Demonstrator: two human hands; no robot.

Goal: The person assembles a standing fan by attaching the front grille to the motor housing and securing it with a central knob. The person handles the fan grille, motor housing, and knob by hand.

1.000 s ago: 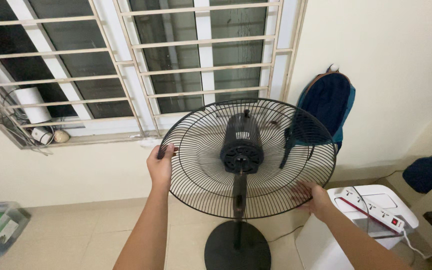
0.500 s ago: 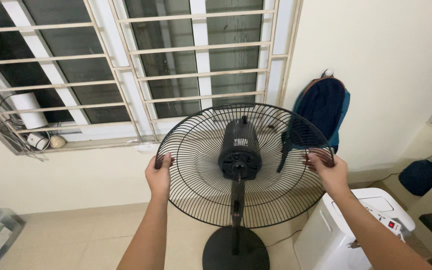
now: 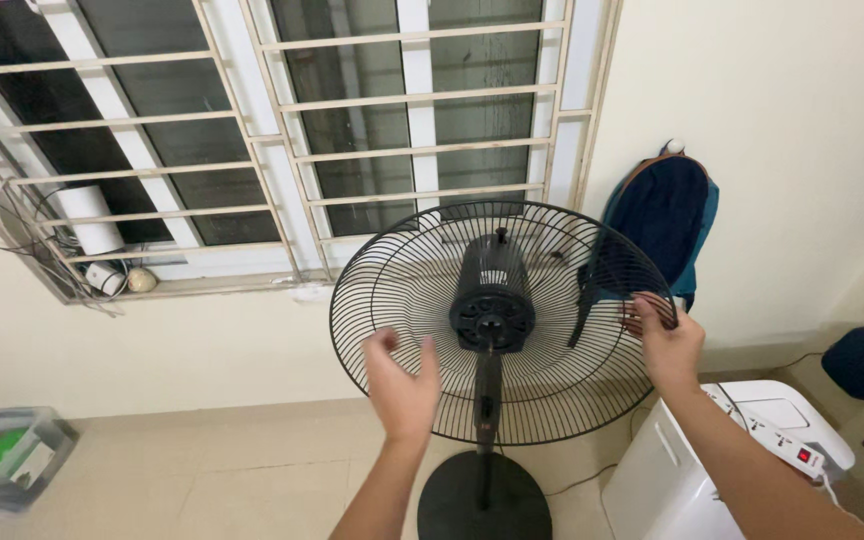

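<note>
Both hands are raised at the black wire fan guard [image 3: 402, 290], which fills the middle of the frame. Left hand [image 3: 402, 385] hovers open in front of the lower left of the guard, fingers spread and slightly curled, holding nothing; whether it brushes the wires cannot be told. Right hand [image 3: 664, 340] is closed on the guard's rim at the right edge, fingers hooked over the wires. Inside the guard, at its centre, sits the black motor housing [image 3: 493, 290], and below it the pole runs down to the round black base [image 3: 484, 497] on the tiled floor at the bottom centre. Under the right forearm, lower right, stands a white box-shaped appliance [image 3: 672, 480] with a white power strip [image 3: 782, 440] lying on top. Behind the guard's right side a blue backpack [image 3: 667, 210] hangs against the wall. A barred window [image 3: 302, 130] spans the upper left. A clear plastic box [image 3: 7, 455] sits at the lower left edge.
</note>
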